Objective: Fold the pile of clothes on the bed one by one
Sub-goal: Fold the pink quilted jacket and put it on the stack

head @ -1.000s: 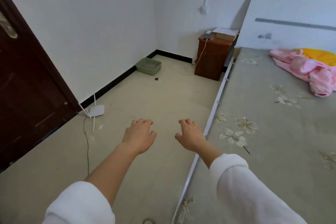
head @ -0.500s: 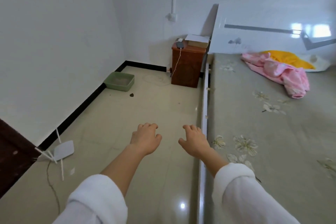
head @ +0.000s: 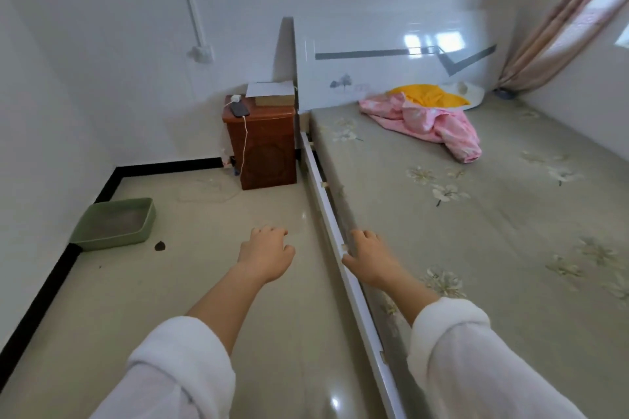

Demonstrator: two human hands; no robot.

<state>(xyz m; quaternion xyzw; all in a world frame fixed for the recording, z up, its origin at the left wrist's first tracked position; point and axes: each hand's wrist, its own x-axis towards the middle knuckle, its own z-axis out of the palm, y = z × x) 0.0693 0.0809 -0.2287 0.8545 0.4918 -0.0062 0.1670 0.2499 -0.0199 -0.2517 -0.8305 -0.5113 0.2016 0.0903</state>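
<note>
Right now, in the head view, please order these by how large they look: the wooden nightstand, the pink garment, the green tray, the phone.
1. Wooden nightstand and pink garment: about alike, so I do not rank them.
2. Green tray.
3. Phone.

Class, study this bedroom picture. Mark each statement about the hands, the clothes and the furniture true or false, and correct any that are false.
1. The left hand and the right hand hold nothing. True.
2. The pink garment lies neatly folded. False: it lies crumpled near the headboard.
3. A phone rests on the wooden nightstand. True.
4. The green tray sits on the bed. False: it stands on the floor.
</note>
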